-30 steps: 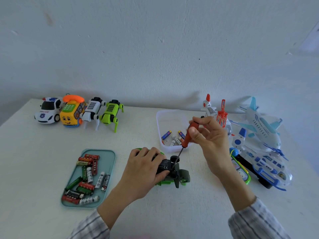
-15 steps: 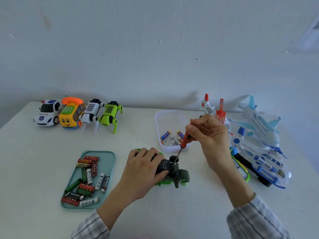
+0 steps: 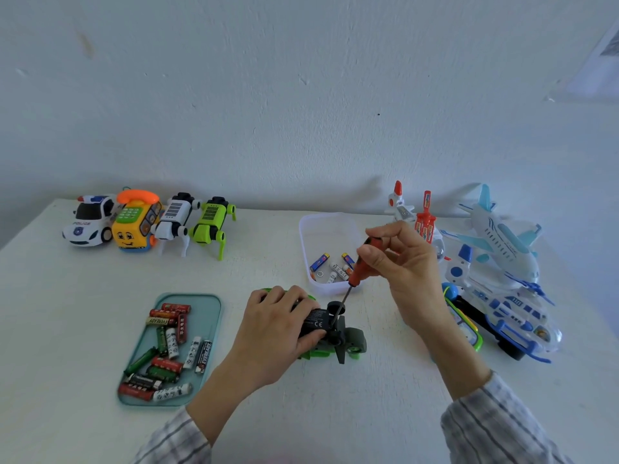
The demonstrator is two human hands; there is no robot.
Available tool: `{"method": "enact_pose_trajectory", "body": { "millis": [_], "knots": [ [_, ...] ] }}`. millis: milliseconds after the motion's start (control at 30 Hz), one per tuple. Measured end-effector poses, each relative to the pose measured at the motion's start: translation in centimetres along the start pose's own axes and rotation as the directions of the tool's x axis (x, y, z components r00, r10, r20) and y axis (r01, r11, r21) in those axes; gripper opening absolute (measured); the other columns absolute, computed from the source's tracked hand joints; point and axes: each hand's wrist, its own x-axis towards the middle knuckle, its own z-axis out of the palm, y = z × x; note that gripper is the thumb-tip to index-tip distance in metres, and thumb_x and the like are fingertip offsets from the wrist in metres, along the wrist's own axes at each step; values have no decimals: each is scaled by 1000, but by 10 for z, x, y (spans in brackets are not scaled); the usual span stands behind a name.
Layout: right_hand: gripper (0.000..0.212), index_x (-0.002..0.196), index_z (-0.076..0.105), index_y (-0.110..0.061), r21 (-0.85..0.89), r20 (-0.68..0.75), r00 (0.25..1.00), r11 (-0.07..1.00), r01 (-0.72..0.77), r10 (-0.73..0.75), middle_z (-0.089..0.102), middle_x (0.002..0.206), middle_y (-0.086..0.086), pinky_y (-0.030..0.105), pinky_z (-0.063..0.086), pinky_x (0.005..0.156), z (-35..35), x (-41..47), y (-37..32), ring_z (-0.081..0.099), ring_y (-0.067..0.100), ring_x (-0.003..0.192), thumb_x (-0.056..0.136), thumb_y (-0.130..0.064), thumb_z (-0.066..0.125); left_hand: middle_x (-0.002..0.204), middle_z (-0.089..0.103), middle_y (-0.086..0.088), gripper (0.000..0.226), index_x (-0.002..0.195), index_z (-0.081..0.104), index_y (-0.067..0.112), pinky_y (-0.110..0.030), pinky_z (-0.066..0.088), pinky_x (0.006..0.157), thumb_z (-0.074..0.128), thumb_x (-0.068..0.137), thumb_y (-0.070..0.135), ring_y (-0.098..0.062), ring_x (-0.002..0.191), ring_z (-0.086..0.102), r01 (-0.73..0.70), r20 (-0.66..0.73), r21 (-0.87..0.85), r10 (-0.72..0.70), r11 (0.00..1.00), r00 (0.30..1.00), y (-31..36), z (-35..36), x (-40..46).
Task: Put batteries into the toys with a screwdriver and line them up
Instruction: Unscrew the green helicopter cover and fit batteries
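A green and black toy car (image 3: 338, 339) lies upside down in the middle of the white table (image 3: 67, 313). My left hand (image 3: 278, 326) grips its body, with the thumb on the black underside. My right hand (image 3: 405, 262) pinches the red handle of a small screwdriver (image 3: 356, 272). The thin shaft slants down and its tip meets the car's underside beside a black wheel. At the back left a police car (image 3: 88, 221), a yellow phone toy (image 3: 135, 222), a white robot dog (image 3: 174, 221) and a green robot dog (image 3: 212, 224) stand in a row.
A teal tray (image 3: 201, 316) at the front left holds several AA batteries. A clear tub (image 3: 338, 229) behind the car holds a few small batteries. At the right stand a large white and blue plane (image 3: 502, 262), a small rocket toy (image 3: 400, 204) and a green-edged toy (image 3: 467, 329).
My right hand has turned the screwdriver handle between its fingers, staying over the car. My left hand and the car have not moved.
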Motion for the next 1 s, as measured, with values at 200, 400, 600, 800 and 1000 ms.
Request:
{"method": "enact_pose_trajectory", "body": {
  "millis": [200, 400, 600, 800, 1000],
  "knots": [
    [24, 98, 52, -9, 95, 76, 996, 995, -42, 34, 69, 90, 17, 44, 59, 70, -1, -3, 1, 68, 39, 79, 94, 11, 40, 96, 59, 10, 38, 100, 62, 28, -34, 45, 72, 40, 88, 56, -14, 77, 55, -1, -4, 2, 1, 1000, 1000, 0, 0, 0],
    [14, 86, 53, -6, 9, -50, 998, 999, 48, -48, 61, 66, 3, 31, 54, 53, 11, -3, -1, 60, 32, 53, 80, -10, 65, 96, 59, 11, 39, 100, 62, 28, -34, 47, 72, 39, 87, 56, -14, 77, 55, -5, -5, 13, 5, 1000, 1000, 1, 0, 0],
    [20, 100, 57, -20, -215, 65, 995, 972, 94, -82, 64, 80, 5, 23, 53, 63, 12, -9, -4, 64, 22, 67, 95, -2, 50, 95, 59, 12, 39, 99, 62, 27, -34, 46, 71, 40, 86, 56, -14, 76, 54, -11, -17, 26, 12, 1000, 1000, 1, 0, 0],
    [38, 113, 42, -29, -491, 87, 982, 850, 191, -170, 51, 71, -6, 36, 47, 53, 18, -21, 2, 51, 19, 54, 89, -9, 63, 94, 60, 10, 39, 96, 63, 25, -34, 46, 70, 40, 86, 55, -16, 75, 54, 1, -24, 38, 0, 999, 1000, 2, 2, 0],
    [35, 114, 42, -24, -528, 29, 977, 827, 195, -212, 50, 68, -7, 23, 41, 51, 19, -23, 3, 49, 14, 54, 90, -8, 62, 94, 60, 9, 39, 97, 63, 25, -35, 46, 70, 41, 86, 55, -17, 75, 55, -3, -35, 39, 5, 999, 999, 2, 3, 0]
  ]
}}
